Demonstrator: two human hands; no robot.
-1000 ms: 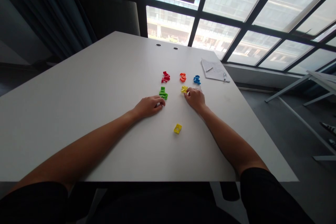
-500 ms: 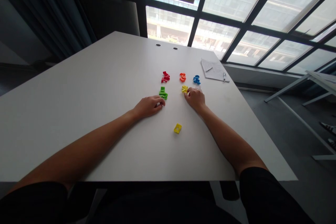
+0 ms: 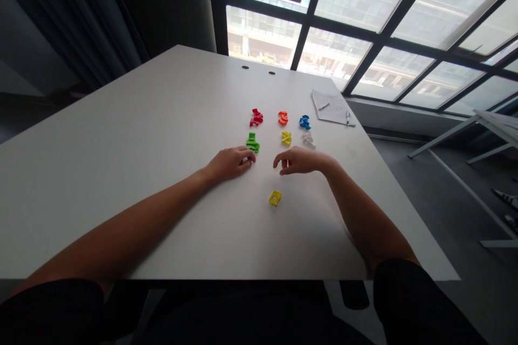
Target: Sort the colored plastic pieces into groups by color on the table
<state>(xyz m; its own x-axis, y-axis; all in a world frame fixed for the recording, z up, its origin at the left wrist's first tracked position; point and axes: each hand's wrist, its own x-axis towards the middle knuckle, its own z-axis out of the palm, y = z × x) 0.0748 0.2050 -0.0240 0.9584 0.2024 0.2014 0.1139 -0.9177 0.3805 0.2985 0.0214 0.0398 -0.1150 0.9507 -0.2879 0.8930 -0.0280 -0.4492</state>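
- Your right hand (image 3: 297,161) has left the small yellow plastic pile (image 3: 286,138) and now hovers mid-frame, fingers loosely spread, holding nothing.
- Your left hand (image 3: 230,163) rests curled beside the green plastic pile (image 3: 252,143); I cannot tell whether it holds anything.
- The lone yellow square plastic piece (image 3: 274,198) lies below both hands, on open white table (image 3: 121,135).
- Red (image 3: 256,117), orange (image 3: 283,118), blue (image 3: 305,122) and white (image 3: 308,139) piles sit above; paper (image 3: 329,106) is at upper right.

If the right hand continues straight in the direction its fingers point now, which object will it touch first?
The right hand hangs with fingers curled, pointing left and down toward the table. Going on, it would probably meet the bare tabletop first, short of the left hand. The single yellow piece lies nearer the person; depth is unclear.
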